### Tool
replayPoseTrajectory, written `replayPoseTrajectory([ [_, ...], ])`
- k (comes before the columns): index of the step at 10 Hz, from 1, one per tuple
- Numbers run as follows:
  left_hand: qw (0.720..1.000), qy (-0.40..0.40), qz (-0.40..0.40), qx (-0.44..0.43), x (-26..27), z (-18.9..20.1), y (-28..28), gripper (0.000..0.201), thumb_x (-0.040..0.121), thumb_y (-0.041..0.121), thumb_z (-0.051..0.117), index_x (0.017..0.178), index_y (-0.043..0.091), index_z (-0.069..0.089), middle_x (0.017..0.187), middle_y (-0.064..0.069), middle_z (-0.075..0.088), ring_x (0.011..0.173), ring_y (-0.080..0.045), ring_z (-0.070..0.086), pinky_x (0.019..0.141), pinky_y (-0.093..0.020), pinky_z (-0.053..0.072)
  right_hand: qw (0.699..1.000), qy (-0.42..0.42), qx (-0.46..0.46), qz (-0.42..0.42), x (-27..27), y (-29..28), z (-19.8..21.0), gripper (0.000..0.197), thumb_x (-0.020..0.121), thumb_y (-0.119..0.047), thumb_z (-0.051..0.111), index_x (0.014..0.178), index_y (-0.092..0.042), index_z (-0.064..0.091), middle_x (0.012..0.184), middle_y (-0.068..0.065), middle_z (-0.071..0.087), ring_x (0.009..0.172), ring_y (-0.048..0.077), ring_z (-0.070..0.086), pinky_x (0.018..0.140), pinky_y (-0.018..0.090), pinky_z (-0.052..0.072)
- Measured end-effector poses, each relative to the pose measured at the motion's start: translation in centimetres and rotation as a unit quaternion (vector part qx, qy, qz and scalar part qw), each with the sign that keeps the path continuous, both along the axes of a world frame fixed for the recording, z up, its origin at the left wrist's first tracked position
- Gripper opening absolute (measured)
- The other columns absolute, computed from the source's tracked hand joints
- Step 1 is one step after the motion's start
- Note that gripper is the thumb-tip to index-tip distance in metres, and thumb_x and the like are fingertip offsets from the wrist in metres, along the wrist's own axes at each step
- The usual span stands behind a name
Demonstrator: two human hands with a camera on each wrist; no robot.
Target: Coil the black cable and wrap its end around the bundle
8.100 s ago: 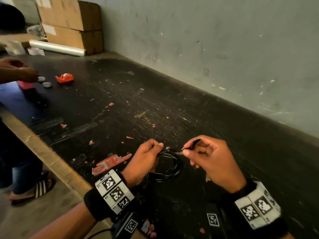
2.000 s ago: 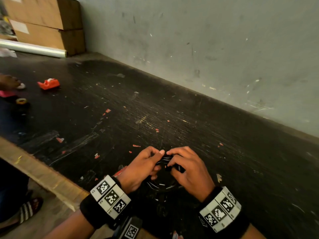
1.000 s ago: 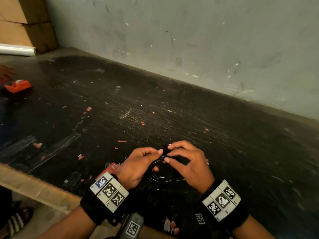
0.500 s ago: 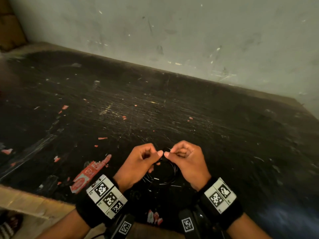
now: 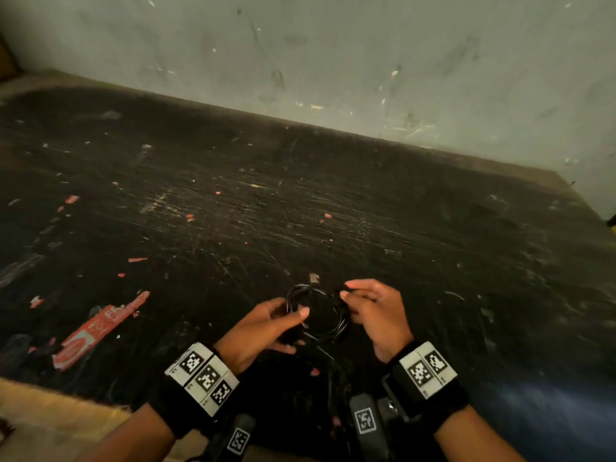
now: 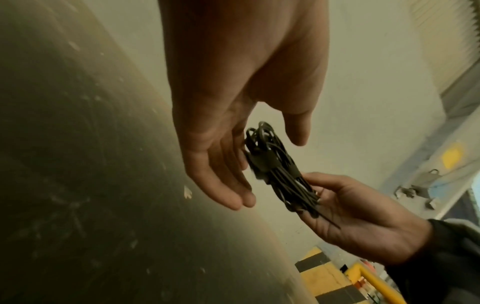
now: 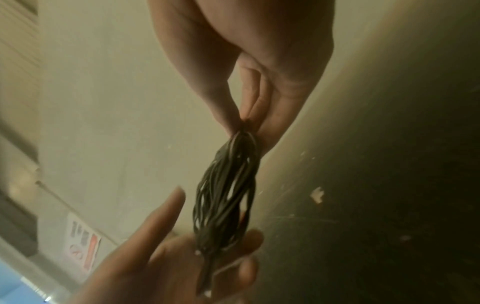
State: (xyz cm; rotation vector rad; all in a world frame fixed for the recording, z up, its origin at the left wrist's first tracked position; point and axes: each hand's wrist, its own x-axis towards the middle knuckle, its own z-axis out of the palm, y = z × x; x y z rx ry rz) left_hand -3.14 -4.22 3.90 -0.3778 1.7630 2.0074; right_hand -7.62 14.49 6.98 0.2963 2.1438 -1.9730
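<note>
The black cable point(image 5: 340, 323) is coiled into a small ring that hangs between my two hands, just above the dark table point(image 5: 300, 211). My right hand point(image 5: 350, 295) pinches the ring's right side between thumb and fingers; the right wrist view shows that pinch point(image 7: 244, 121) at the top of the bundle point(image 7: 226, 195). My left hand point(image 5: 283, 316) is at the left side. In the left wrist view its fingers point(image 6: 223, 185) lie nearly straight against the bundle point(image 6: 275, 168), and the thumb stands a little off it. A thin end sticks out by the right palm point(image 6: 350, 216).
The black tabletop is scratched and strewn with red paper scraps. A torn red label point(image 5: 100, 328) lies to the left and a pale scrap point(image 5: 313, 278) just beyond the coil. A grey wall point(image 5: 333, 61) closes the far side. The wooden front edge point(image 5: 50, 405) is near my left forearm.
My hands have drawn apart, so the coil now shows as an open ring between them. The left hand's pinch has loosened. The head view has swung to the right.
</note>
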Motion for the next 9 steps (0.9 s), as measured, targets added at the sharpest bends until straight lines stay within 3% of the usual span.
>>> replayPoseTrajectory([
  [1,0.998,-0.015,0.050,0.035,-0.4,-1.0,2.8,0.019,0.084,0.009,0.063,0.102,0.002,0.064,0.088,-0.013,0.069,0.071,-0.019,0.071,0.066,-0.026,0.059,0.999,-0.032,-0.017,-0.017,-1.3,3.2,-1.6,0.017,0.082,0.003,0.065,0.093,-0.011,0.065,0.090,0.011,0.068,0.081,0.020,0.066,0.067,0.030,0.056],
  [2,0.995,0.002,0.101,-0.010,-1.6,-2.7,5.2,0.013,0.085,0.001,0.060,0.097,0.001,0.063,0.086,-0.015,0.066,0.057,-0.012,0.069,0.058,-0.021,0.058,0.998,-0.054,-0.011,-0.007,-1.9,5.6,-3.9,0.021,0.084,0.006,0.061,0.103,-0.002,0.062,0.084,0.012,0.065,0.072,0.019,0.064,0.060,0.026,0.056],
  [3,0.988,0.015,0.114,-0.103,-3.2,-4.5,6.5,0.019,0.086,-0.005,0.056,0.103,0.000,0.062,0.089,-0.018,0.062,0.048,-0.008,0.067,0.052,-0.016,0.055,0.997,-0.069,0.029,0.012,-2.7,7.6,-6.7,0.017,0.084,0.007,0.060,0.099,-0.001,0.063,0.077,0.012,0.064,0.061,0.017,0.062,0.054,0.022,0.053],
  [4,0.977,0.039,0.116,-0.175,-4.2,-6.4,6.7,0.021,0.083,-0.010,0.056,0.085,0.010,0.063,0.091,-0.021,0.058,0.043,-0.009,0.065,0.049,-0.017,0.054,0.995,-0.078,0.059,0.026,-3.3,8.5,-8.6,0.014,0.082,0.007,0.061,0.091,-0.004,0.063,0.068,0.008,0.064,0.055,0.015,0.060,0.046,0.018,0.048],
  [5,0.967,0.048,0.105,-0.229,-4.6,-7.0,7.2,0.029,0.081,-0.009,0.060,0.082,0.019,0.065,0.096,-0.018,0.062,0.061,-0.018,0.067,0.064,-0.028,0.059,0.990,-0.087,0.099,0.049,-3.4,8.9,-9.7,0.019,0.080,0.004,0.064,0.076,-0.014,0.061,0.067,0.008,0.065,0.054,0.014,0.059,0.048,0.020,0.048],
  [6,0.958,0.050,0.081,-0.271,-4.0,-6.8,7.2,0.027,0.080,-0.002,0.063,0.093,0.020,0.070,0.096,-0.006,0.065,0.084,-0.021,0.064,0.082,-0.036,0.054,0.978,-0.082,0.157,0.111,-3.0,9.4,-10.2,0.025,0.078,-0.001,0.068,0.070,-0.024,0.061,0.069,0.005,0.066,0.058,0.011,0.059,0.055,0.022,0.046],
  [7,0.964,0.067,0.079,-0.245,-2.3,-7.1,6.2,0.031,0.080,-0.002,0.063,0.085,0.028,0.069,0.100,-0.009,0.067,0.087,-0.025,0.066,0.069,-0.031,0.056,0.976,-0.053,0.162,0.139,-2.2,10.1,-10.5,0.027,0.076,-0.002,0.071,0.073,-0.027,0.061,0.075,0.005,0.068,0.062,0.009,0.059,0.062,0.022,0.045],
  [8,0.966,0.073,0.132,-0.212,0.4,-6.8,4.7,0.033,0.082,-0.008,0.056,0.083,0.023,0.067,0.087,-0.008,0.065,0.082,-0.029,0.065,0.061,-0.022,0.051,0.975,-0.038,0.174,0.131,-0.7,10.9,-9.6,0.020,0.077,-0.003,0.071,0.083,-0.021,0.065,0.081,0.007,0.071,0.074,0.016,0.064,0.071,0.026,0.047],
  [9,0.959,0.071,0.155,-0.225,5.9,-6.6,3.1,0.027,0.087,0.000,0.056,0.089,0.024,0.068,0.083,-0.005,0.069,0.070,-0.017,0.064,0.061,-0.022,0.050,0.980,-0.014,0.169,0.105,2.1,12.4,-8.7,0.020,0.081,-0.003,0.069,0.086,-0.022,0.066,0.084,0.002,0.072,0.084,0.017,0.067,0.078,0.027,0.047],
])
